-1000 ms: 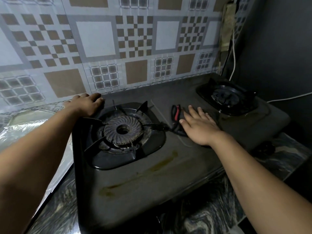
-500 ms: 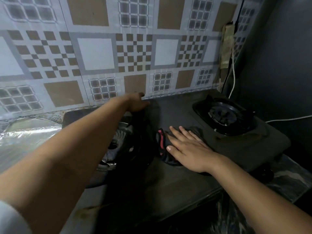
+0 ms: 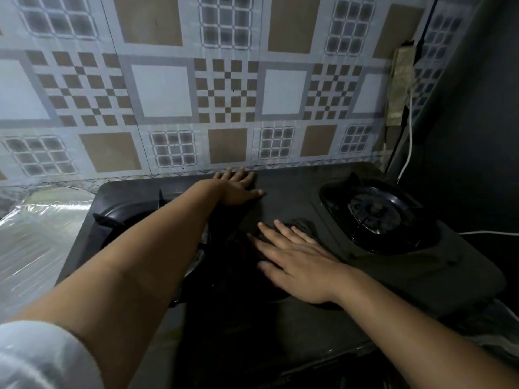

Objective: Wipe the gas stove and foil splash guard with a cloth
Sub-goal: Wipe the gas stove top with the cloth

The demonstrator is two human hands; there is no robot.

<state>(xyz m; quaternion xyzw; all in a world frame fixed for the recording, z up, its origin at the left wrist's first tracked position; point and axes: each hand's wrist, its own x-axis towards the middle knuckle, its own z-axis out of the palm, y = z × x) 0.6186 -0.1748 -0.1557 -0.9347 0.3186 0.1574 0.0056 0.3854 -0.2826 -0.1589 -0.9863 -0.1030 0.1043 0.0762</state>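
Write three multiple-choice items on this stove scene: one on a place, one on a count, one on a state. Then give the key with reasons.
1. Where does the left hand rest?
A. on the right burner
B. at the stove's back edge, by the patterned wall
C. on the foil sheet

2. How many burners does the stove have?
A. one
B. two
C. four

3. How does the right hand meet the dark cloth?
A. pressed flat on it, fingers spread
B. lifting it clear of the stove
C. apart from it

Key: 1 B, its fingertips reach the wall's foot. 2 B, the right burner shows whole and the left burner shows partly behind the forearm. 3 A, the palm lies flat over the cloth on the stove top.
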